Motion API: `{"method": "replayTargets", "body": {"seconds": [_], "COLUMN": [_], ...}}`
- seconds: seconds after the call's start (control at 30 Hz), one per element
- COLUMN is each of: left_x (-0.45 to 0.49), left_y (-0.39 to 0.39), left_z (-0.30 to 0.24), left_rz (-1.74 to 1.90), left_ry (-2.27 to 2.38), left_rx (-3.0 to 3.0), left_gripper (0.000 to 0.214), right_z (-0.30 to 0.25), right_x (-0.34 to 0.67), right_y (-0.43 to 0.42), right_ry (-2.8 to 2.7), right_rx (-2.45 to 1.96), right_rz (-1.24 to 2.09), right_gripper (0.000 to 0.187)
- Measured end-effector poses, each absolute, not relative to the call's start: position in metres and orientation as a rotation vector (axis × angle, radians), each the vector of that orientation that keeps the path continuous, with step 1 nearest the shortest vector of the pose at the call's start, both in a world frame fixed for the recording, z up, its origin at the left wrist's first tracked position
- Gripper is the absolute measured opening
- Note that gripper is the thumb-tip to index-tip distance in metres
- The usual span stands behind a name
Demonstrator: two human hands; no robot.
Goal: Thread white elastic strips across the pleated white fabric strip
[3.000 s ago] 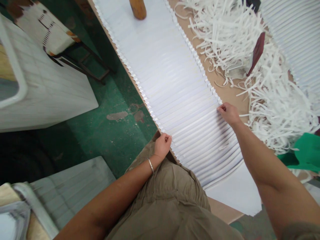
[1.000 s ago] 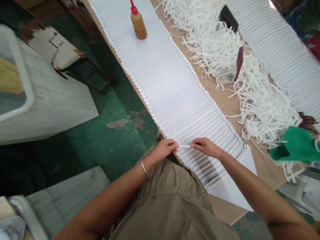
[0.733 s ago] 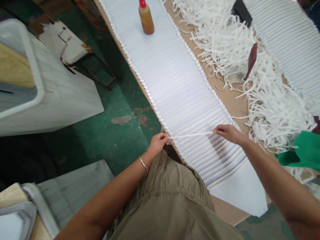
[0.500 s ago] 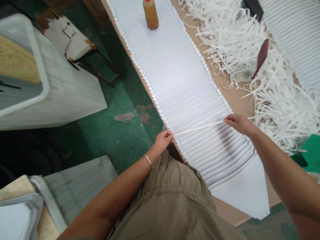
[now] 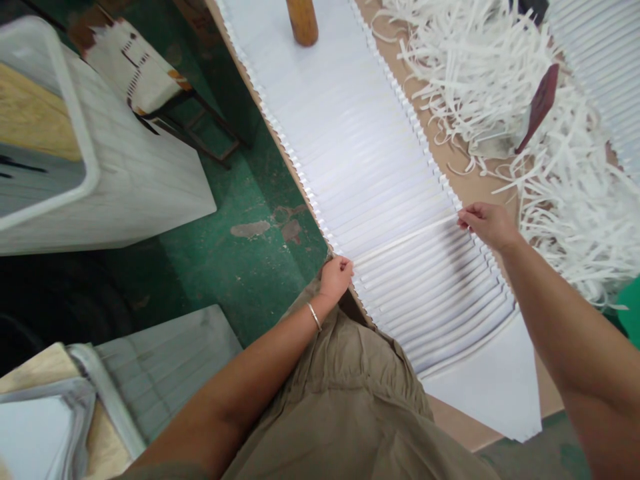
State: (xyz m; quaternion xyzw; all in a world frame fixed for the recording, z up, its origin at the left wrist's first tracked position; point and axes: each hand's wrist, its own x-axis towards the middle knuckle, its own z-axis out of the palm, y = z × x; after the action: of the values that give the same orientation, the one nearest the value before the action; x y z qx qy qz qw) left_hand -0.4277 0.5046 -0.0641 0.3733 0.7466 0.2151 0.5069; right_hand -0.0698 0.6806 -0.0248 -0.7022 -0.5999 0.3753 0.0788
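A narrow white strip [image 5: 407, 239] is stretched across a long row of overlapping white sheets [image 5: 350, 133]. My left hand [image 5: 337, 277] pinches its near-left end at the table's edge. At the sheets' right edge, my right hand [image 5: 487, 223] pinches the other end between thumb and fingers. The strip lies along one of the sheet edges, several of which are stepped like slats below it. A bottle [image 5: 303, 23] with brown contents stands on the sheets at the top, its upper part cut off by the frame.
A heap of loose white strips [image 5: 460, 87] covers the table's right side, with a dark red object [image 5: 540, 107] on it. More layered sheets [image 5: 595, 60] lie beyond. To the left are a white bin [image 5: 150, 187], a stool [image 5: 210, 130] and another bin [image 5: 170, 367]. Something green [image 5: 631, 310] is at right.
Both hands have shifted slightly, the right one upward and outward. The strip, held slanting over the sheets before, now lies lower along a sheet edge. The view has tilted a little.
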Motion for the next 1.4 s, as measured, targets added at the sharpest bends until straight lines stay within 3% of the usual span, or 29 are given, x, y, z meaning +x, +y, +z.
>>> {"method": "replayTargets", "body": {"seconds": [0.43,0.93,1.4], "left_x": [-0.423,-0.424,-0.422], "left_y": [0.5,0.503,0.507], "left_z": [-0.077,-0.073,-0.069], "left_rz": [0.512,0.387,0.311], "left_ry": [1.933,1.969,2.002], "left_rx": [1.02,1.097,1.121], "left_gripper": [0.019,0.018,0.019], "right_z": [-0.046,-0.082,-0.083], "right_x": [-0.074,-0.067,-0.069], "right_y": [0.693,0.696,0.693], "right_ry": [-1.769,-2.051,-2.111], "right_rx": [-2.157,-2.117,-2.121], "right_rz": [0.929,0.607,0.558], "right_gripper": [0.008,0.017,0.019]}}
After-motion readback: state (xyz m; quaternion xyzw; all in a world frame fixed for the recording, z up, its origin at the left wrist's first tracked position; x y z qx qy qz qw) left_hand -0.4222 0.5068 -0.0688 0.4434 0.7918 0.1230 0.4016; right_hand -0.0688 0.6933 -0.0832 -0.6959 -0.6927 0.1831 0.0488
